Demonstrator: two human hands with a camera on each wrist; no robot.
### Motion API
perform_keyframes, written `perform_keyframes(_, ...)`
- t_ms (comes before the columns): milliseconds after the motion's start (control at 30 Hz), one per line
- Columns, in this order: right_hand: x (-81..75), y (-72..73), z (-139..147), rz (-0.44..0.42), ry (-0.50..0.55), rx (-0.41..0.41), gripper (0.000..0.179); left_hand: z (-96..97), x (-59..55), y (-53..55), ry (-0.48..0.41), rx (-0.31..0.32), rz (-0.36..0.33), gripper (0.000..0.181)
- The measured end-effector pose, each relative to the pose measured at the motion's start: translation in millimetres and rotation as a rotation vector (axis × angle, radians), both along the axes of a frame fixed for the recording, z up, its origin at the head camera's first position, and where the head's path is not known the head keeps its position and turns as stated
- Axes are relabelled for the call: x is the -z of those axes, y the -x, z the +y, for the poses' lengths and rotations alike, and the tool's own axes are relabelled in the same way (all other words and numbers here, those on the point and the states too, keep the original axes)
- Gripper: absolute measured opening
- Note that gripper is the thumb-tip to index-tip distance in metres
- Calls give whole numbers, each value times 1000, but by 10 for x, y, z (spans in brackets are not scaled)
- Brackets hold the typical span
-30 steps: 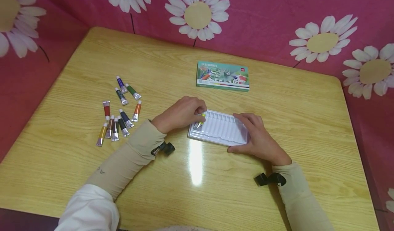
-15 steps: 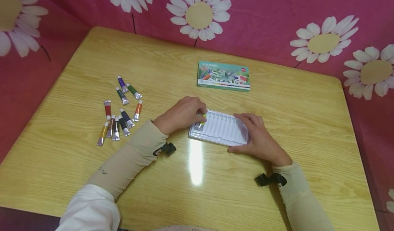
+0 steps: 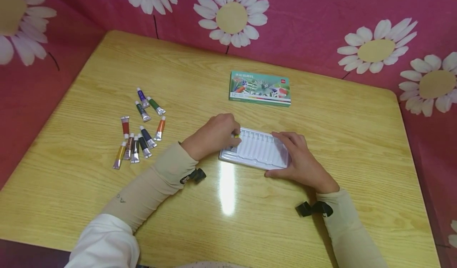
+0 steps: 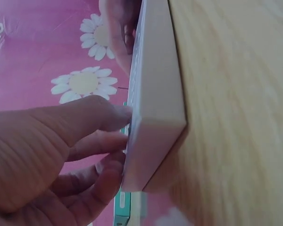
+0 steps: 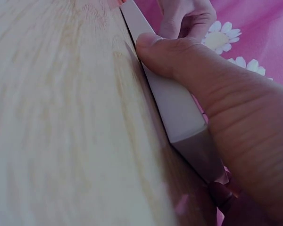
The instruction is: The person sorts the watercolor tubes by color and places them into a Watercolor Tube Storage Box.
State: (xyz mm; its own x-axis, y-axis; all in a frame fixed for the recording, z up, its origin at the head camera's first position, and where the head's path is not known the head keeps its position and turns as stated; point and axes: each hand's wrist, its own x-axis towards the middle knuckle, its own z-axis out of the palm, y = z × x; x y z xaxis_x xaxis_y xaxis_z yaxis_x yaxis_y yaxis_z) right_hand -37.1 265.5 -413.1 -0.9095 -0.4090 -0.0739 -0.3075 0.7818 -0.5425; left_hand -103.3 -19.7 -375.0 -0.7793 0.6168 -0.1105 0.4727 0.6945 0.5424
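Near the centre of the frame, a white slotted tray [image 3: 262,148] lies on the wooden desk [image 3: 257,220]. The left hand [image 3: 211,136] bends over its left end, thumb and forefinger pinching a yellow tube [image 3: 237,136], which they mostly hide. The right hand [image 3: 299,161] grips the tray's right end, thumb along the near side and fingers at the far edge. Ten loose paint tubes [image 3: 146,137] lie scattered left of centre. A green printed box [image 3: 260,89] rests above the tray, toward the upper middle, before a pink daisy-patterned cloth [image 3: 300,18].
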Motion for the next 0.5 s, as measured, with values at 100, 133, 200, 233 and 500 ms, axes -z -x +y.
perform_keyframes(100,3,-2,1,-2,-3,0,117,29,5,-31,47,8,17,21)
perform_keyframes(133,5,-2,1,-4,-4,1,116,36,8,-40,57,10,22,25)
perform_keyframes(200,9,-3,2,-7,-6,3,116,51,9,-57,71,16,38,29)
perform_keyframes(233,10,-3,2,-8,-5,4,116,58,10,-63,78,20,50,30)
perform_keyframes(500,15,-2,5,10,-4,-1,117,75,17,-104,110,34,113,38)
